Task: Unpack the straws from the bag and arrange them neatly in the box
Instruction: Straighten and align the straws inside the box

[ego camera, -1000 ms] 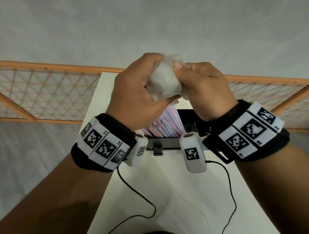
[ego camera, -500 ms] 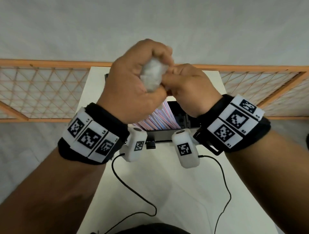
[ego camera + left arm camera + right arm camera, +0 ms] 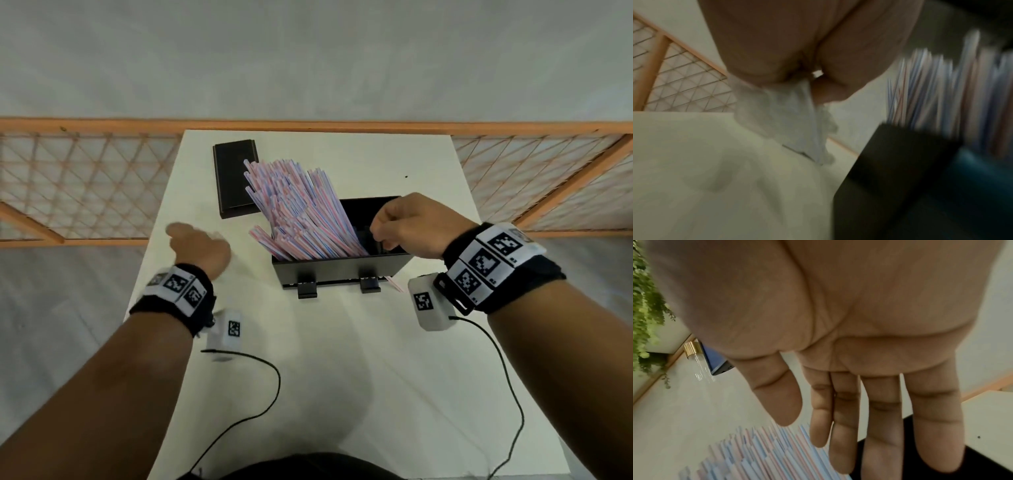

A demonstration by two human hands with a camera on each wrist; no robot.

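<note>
Standing on white table (image 3: 318,359), wooden lattice fence (image 3: 68,178) behind, left hand (image 3: 200,248) gripping bag (image 3: 789,116), right hand (image 3: 407,226) empty, fingers loose

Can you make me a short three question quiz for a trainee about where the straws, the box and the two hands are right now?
1. True or false: the pink and blue striped straws lean toward the left side of the open black box.
2. Which hand grips the crumpled clear plastic bag? A. left hand B. right hand C. neither
3. Fill in: the flat black lid lies on the white table, to the far ____ of the box.

Key
1. True.
2. A. The left wrist view shows the bag bunched in its fingers; the right hand is empty, fingers straight over the box.
3. Left.
</note>
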